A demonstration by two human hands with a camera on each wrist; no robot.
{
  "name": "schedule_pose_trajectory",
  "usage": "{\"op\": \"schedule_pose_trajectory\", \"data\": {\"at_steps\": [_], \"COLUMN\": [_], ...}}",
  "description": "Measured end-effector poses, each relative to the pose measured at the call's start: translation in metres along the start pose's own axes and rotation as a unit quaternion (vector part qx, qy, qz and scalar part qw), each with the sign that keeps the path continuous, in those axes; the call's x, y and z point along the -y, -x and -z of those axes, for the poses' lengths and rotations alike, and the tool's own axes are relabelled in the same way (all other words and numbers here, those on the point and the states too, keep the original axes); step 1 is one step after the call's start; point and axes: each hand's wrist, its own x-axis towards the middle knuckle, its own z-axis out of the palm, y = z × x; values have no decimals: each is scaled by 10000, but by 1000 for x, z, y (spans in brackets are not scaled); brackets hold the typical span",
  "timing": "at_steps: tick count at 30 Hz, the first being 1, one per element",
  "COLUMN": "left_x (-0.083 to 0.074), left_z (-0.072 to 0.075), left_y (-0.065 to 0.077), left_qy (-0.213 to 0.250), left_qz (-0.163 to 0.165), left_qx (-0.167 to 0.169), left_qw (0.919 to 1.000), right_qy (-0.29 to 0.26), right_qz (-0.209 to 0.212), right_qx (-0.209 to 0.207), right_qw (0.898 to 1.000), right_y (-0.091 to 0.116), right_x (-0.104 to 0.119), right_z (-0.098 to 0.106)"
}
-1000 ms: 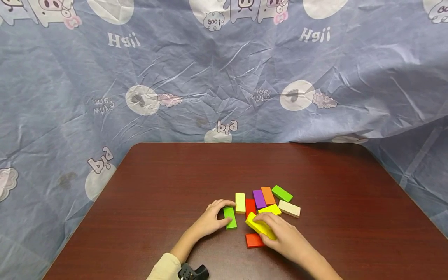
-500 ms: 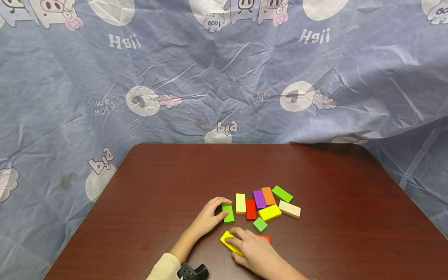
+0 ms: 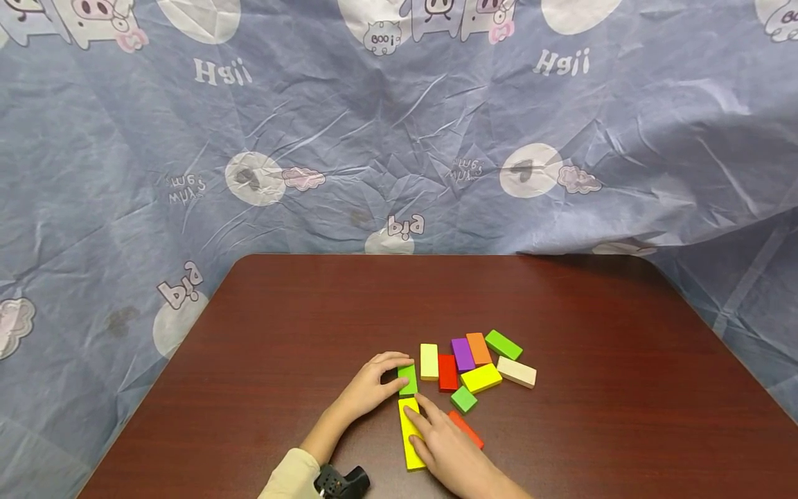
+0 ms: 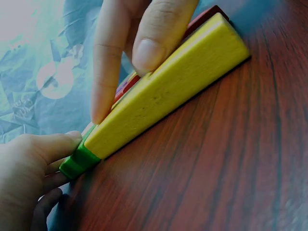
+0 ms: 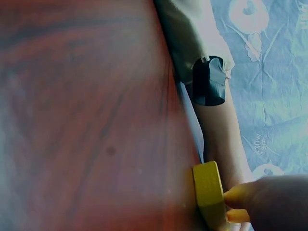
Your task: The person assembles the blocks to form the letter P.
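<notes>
In the head view my left hand (image 3: 368,388) pinches a green block (image 3: 407,381) between thumb and fingers. A yellow block (image 3: 409,433) lies lengthwise just in front of it, its far end close against the green one. My right hand (image 3: 451,447) rests fingertips on the yellow block's top and right edge. In the left wrist view, the near side of the yellow block (image 4: 168,86) shows uncovered, and one straight finger touches near its green end. The right wrist view shows the yellow block (image 5: 209,192) with fingertips against it. An orange-red block (image 3: 466,430) is partly hidden by my right hand.
Right of the hands lie a pale yellow block (image 3: 429,362), a red block (image 3: 447,373), a purple block (image 3: 463,355), an orange block (image 3: 479,348), a yellow block (image 3: 481,378), green blocks (image 3: 503,344) and a cream block (image 3: 516,372). The dark wooden table (image 3: 312,312) meets a patterned cloth (image 3: 399,138).
My right hand has brought the yellow block left and turned it in line with the green block. The green block has shifted slightly away from me. The orange-red block has turned.
</notes>
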Motion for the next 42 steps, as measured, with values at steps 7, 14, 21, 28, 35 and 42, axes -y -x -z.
{"op": "schedule_pose_trajectory", "data": {"at_steps": [7, 14, 21, 28, 35, 42], "left_x": [1, 1, 1, 1, 0, -3], "left_z": [-1, -1, -1, -3, -5, -7], "left_y": [-1, -2, -2, -1, 0, 5], "left_qy": [-22, -72, -170, -231, -309, -362], "left_qz": [-106, -171, -264, -155, -79, 61], "left_qx": [59, 66, 57, 212, 274, 179], "left_qw": [9999, 9998, 9995, 9994, 9991, 9992], "right_qy": [-186, -89, 14, 84, 20, -238], "right_qz": [-333, -540, -649, -717, -796, -696], "right_qx": [-761, -1220, -1313, -1204, -1021, -878], "right_qw": [9964, 9910, 9892, 9901, 9916, 9934], "right_y": [-1, -2, -2, -2, -3, -6], "right_x": [-3, -4, -2, -3, -4, -7], "right_z": [-10, -16, -16, -16, -16, -6]}}
